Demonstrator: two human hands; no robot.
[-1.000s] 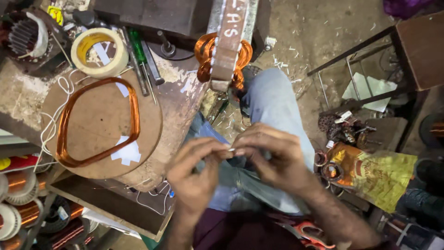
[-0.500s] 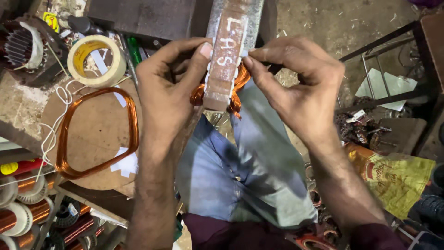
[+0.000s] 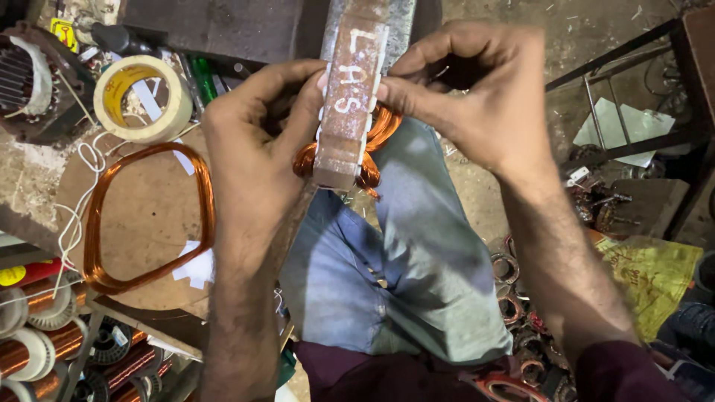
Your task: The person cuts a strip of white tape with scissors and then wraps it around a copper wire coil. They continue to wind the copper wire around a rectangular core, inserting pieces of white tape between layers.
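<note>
Both hands raised over the lap, left hand [image 3: 257, 145] and right hand [image 3: 477, 97] with fingers [image 3: 309, 93] pinched shut on a rusty flat metal bar [image 3: 350, 104]. Shiny copper wire coil [image 3: 376, 138] bunched behind it. Beside, on the worn tabletop [image 3: 30, 179]: a looped copper coil [image 3: 145, 216], a roll of tape [image 3: 141, 97].

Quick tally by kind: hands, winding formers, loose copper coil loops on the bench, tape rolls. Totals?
Hands: 2, left hand and right hand
Winding former with copper coil around it: 1
Loose copper coil loop on the bench: 1
Tape roll: 1
Total: 5
</note>
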